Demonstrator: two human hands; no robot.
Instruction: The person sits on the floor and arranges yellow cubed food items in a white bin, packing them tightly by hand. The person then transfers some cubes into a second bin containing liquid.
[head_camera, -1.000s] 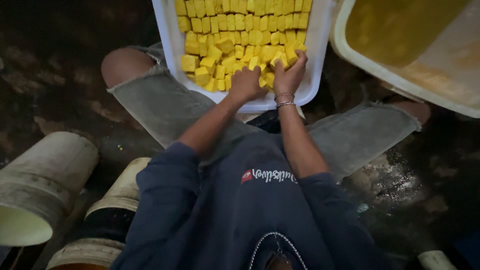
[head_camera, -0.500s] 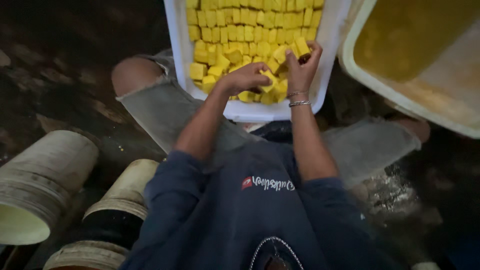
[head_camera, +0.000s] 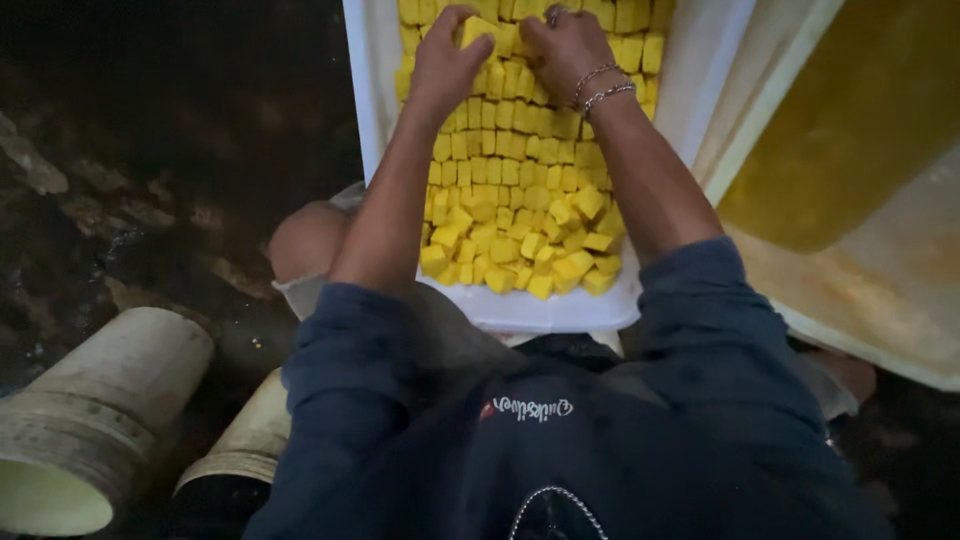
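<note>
Yellow cubes (head_camera: 520, 215) — too many to count; one white tray (head_camera: 700, 70), two buckets (head_camera: 90, 420).

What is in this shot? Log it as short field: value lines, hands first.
left hand: pinching a yellow cube at the far end of the tray
right hand: flat on the cubes beside it, bracelets on the wrist
white tray: neat rows of cubes far, loose pile near
big tub: right of tray, yellow inside
buckets: lying lower left
</note>
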